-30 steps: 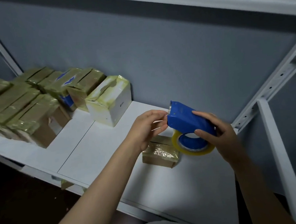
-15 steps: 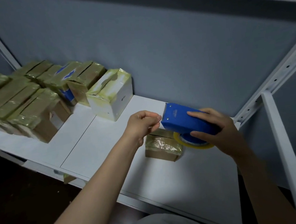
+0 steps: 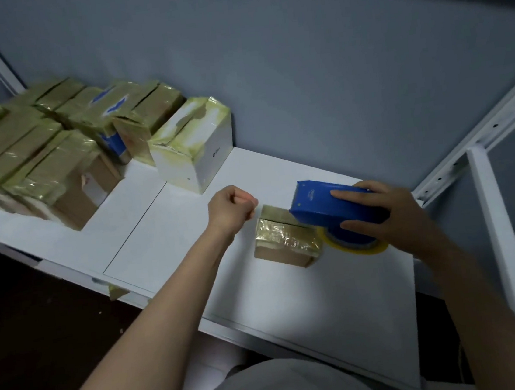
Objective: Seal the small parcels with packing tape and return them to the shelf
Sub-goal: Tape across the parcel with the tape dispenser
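Note:
A small brown parcel [image 3: 286,239] wrapped in shiny tape lies on the white shelf [image 3: 308,300]. My right hand [image 3: 391,212] grips a blue tape dispenser [image 3: 331,209] with a yellowish tape roll [image 3: 353,246]. The dispenser's front end hangs over the parcel's right side. My left hand [image 3: 230,205] is a closed fist with thumb and fingers pinched, just left of the parcel and a short way from the dispenser's cutter. I cannot make out any clear tape strip between the fist and the dispenser.
A white taped box [image 3: 193,144] stands against the grey back wall [image 3: 299,63]. Several taped brown parcels [image 3: 39,160] crowd the shelf's left part. A white rack upright [image 3: 505,232] rises on the right.
The dispenser came down from mid-air to just above the parcel. My left hand drew away from the cutter to the left, fingers staying pinched.

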